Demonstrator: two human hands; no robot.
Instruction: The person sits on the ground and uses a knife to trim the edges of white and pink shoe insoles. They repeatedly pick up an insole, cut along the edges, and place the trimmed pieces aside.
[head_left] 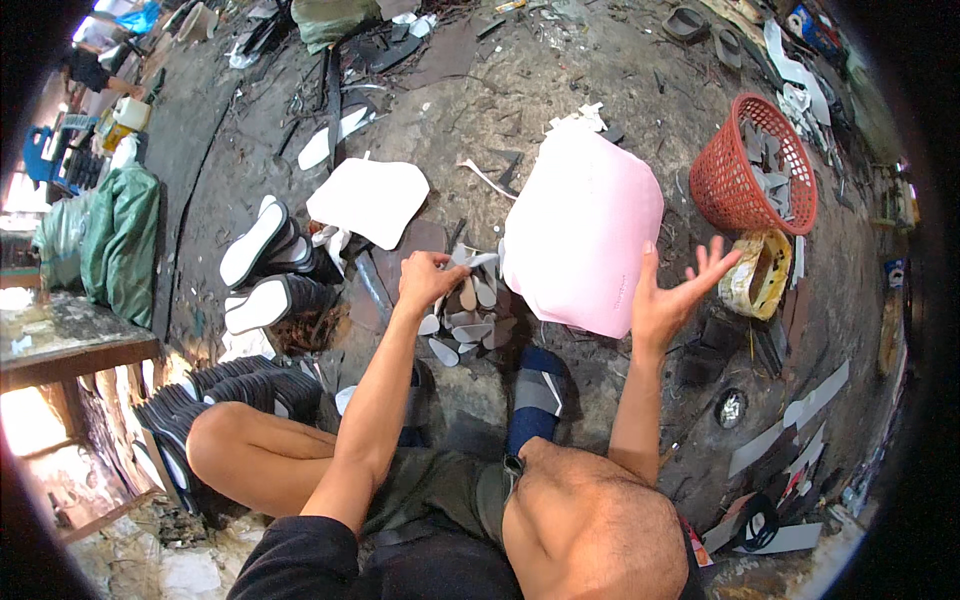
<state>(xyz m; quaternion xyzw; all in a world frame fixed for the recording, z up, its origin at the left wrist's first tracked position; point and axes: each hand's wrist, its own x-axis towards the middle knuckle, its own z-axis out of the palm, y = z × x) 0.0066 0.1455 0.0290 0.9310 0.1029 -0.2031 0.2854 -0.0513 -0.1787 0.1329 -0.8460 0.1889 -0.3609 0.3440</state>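
Note:
My left hand (pixel 428 280) is closed in a pinch over a small pile, its fingertips on a small pale grey piece (pixel 484 260). Below it lie several tongue-shaped cut pieces (pixel 470 333), mostly grey, one tan. My right hand (pixel 672 300) is open, palm up with fingers spread, and holds nothing. It is beside the lower right edge of a pale pink sheet (pixel 585 230), which appears to lie on others. Left of the pink sheet is a white sheet (pixel 370 200) with rounded corners.
A red plastic basket (pixel 745 180) of grey scraps leans at the right, above a yellow ring-shaped roll (pixel 757 275). White-topped soles (pixel 255 245) lie in stacks at left, with a long row of dark soles (pixel 235 385) nearer me. Green sacks (pixel 125 235) stand far left. Scraps litter the floor.

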